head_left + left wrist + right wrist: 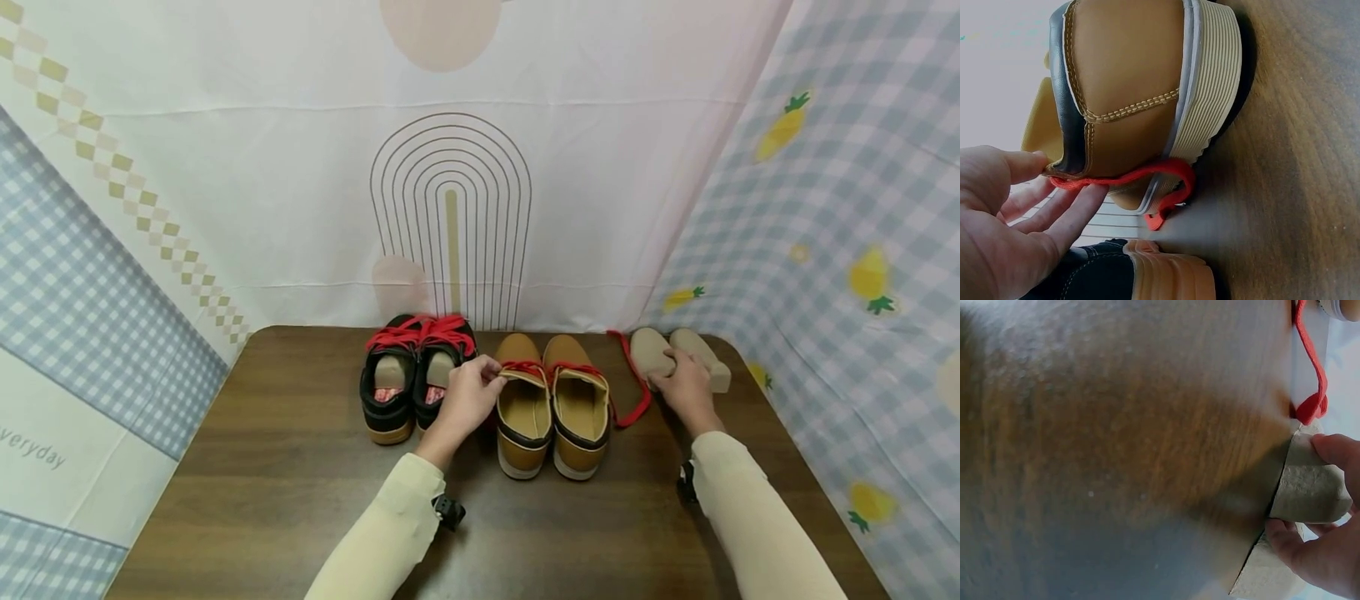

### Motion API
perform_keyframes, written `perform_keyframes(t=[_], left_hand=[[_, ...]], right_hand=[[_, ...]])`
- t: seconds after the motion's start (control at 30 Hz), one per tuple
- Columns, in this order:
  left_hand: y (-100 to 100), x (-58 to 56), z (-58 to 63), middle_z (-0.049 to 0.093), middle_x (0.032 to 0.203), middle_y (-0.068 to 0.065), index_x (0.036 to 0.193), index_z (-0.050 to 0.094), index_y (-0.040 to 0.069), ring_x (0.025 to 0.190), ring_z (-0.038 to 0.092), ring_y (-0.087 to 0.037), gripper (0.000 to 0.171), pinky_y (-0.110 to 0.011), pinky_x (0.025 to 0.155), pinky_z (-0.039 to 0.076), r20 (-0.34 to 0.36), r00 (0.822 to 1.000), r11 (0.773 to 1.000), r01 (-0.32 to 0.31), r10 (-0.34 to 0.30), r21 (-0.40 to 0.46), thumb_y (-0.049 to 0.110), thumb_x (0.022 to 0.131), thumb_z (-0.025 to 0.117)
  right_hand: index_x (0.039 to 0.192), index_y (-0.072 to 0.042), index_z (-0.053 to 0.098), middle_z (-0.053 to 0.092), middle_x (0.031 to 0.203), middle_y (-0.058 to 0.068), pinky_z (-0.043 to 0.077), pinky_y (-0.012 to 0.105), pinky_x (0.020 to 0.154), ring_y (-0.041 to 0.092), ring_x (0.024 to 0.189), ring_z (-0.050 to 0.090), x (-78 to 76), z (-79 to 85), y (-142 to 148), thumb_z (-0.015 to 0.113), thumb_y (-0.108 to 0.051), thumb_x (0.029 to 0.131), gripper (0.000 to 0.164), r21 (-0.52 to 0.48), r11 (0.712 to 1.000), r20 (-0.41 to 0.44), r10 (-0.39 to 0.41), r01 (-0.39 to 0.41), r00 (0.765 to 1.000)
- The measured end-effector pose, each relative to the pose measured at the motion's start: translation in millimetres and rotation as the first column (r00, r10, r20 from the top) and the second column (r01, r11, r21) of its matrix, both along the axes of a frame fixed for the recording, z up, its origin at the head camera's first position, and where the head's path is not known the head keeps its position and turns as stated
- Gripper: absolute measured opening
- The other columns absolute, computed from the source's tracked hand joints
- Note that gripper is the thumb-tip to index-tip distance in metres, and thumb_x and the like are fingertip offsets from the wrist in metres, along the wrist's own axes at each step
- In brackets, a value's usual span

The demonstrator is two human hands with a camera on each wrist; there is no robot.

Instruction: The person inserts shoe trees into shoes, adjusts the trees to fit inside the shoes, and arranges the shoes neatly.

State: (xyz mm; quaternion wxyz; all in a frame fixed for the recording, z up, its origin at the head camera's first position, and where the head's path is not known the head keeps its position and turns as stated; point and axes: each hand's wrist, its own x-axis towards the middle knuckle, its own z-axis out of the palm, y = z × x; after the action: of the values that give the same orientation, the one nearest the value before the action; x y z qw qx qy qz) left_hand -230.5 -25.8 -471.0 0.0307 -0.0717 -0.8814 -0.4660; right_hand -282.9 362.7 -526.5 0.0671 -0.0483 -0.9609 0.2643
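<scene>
A pair of tan shoes with red laces stands in the middle of the table, toes toward the back. My left hand [468, 393] pinches the upper front edge of the left tan shoe [521, 454] between thumb and forefinger. In the left wrist view, other fingers of it lie against that shoe's red lace [1175, 167]. The right tan shoe [579, 454] stands close beside it. At the back right, my right hand [684, 390] grips the left of two beige moulded shoe inserts [647, 346], thumb on one side and fingers on the other. The second insert [697, 343] lies alongside.
Black shoes [370, 396] with red laces and beige inserts inside stand left of the tan pair, partly behind my left hand. A loose red lace [636, 412] trails over the wooden table [285, 467] toward the inserts. Fabric curtains [585, 208] rise behind and beside the table.
</scene>
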Motion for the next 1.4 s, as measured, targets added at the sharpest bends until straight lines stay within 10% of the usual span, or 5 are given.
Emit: perform_keyframes(t=[0.9,1.4], left_hand=[[1,0.6,-2.3,0.072,0.092,-0.005,0.1,0.071,0.008,0.082,0.065,-0.016,0.009,-0.028,0.068,0.054,0.029,0.999,0.997,-0.03,0.028,0.071,0.014,0.094,0.075],[0,1.0,-2.5,0.071,0.09,-0.005,0.097,0.07,0.009,0.082,0.066,-0.016,0.008,-0.029,0.068,0.054,0.03,0.999,0.998,-0.03,0.029,0.061,0.013,0.094,0.076]], right_hand=[[0.143,0.01,0.048,0.048,0.142,0.041,0.035,0.069,0.108,0.057,0.132,0.043,8.6,-4.1,5,0.075,-0.014,0.091,0.063,-0.017,1.0,-0.083,0.004,-0.006,0.997],[0.142,0.007,0.051,0.052,0.142,0.037,0.035,0.072,0.103,0.058,0.129,0.045,28.2,22.3,11,0.076,-0.015,0.091,0.061,0.002,0.998,-0.114,0.067,-0.067,0.991]])
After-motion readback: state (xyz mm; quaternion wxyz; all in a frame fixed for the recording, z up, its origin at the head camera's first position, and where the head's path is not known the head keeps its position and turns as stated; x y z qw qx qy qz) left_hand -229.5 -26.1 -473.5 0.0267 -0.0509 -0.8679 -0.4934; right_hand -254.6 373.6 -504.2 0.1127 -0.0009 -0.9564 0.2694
